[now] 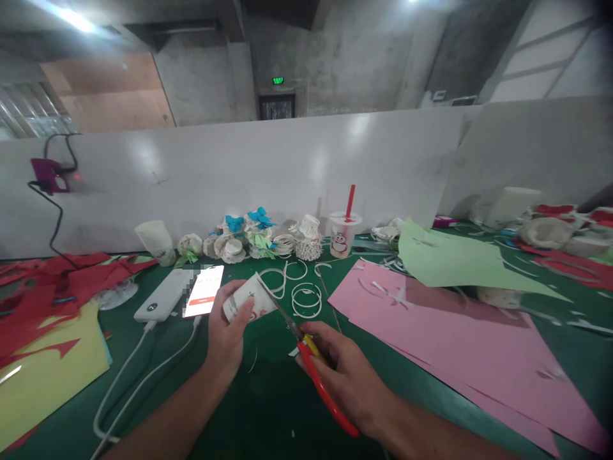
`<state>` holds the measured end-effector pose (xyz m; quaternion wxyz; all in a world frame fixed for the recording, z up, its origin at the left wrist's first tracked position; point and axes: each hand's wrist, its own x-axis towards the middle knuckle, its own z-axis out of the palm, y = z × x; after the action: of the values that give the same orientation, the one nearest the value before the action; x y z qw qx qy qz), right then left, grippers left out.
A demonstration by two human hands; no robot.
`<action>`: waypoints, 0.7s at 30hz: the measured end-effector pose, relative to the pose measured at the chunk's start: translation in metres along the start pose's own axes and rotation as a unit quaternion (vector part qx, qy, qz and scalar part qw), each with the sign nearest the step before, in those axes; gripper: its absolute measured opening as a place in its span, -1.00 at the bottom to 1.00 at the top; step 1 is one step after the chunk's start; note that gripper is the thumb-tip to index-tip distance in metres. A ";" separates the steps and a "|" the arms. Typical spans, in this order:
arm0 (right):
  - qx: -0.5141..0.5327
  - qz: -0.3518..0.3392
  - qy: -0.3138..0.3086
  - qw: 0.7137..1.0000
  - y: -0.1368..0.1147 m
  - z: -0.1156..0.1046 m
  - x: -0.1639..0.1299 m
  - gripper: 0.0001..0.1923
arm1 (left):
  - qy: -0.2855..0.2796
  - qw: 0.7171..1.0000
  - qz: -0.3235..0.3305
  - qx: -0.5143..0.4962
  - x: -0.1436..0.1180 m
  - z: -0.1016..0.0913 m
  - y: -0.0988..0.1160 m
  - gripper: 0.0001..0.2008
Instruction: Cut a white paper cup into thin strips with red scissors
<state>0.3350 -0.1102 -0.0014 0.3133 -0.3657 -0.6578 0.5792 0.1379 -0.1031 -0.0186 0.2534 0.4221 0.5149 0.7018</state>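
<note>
A white paper cup [258,298] with a small printed pattern lies tilted in my left hand [230,322], fingers wrapped round its side. My right hand [342,361] grips scissors [313,364] with red and yellow handles. Their blades point up and left and meet the cup's right-hand rim; whether they are parted there I cannot make out. Just beyond the cup, thin white paper rings [306,300] and curled strips lie on the green tabletop [272,396]. Left of my left hand are a lit phone [205,291] and a white power bank [163,297] with cables.
Crafted paper flowers [234,246] and stacked paper cups [156,241] line the white partition [239,166]. A lidded drink cup [343,236] with a red straw stands there too. Pink sheets [431,332] and a green sheet [445,255] cover the right; red [29,313] and yellow paper [62,370], the left.
</note>
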 end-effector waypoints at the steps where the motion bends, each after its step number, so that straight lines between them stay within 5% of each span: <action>1: 0.008 0.002 -0.002 1.000 0.000 0.001 0.000 -0.74 | 0.001 1.000 -0.001 0.002 0.000 0.000 0.000 -0.65; 21: 0.092 0.041 0.010 0.995 -0.008 0.005 0.000 -0.70 | -0.028 0.989 0.100 0.105 0.003 -0.003 0.009 -0.64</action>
<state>0.3294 -0.1134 0.0057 0.3279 -0.3678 -0.5829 0.6461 0.1344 -0.1059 -0.0093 0.1507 0.5155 0.5334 0.6535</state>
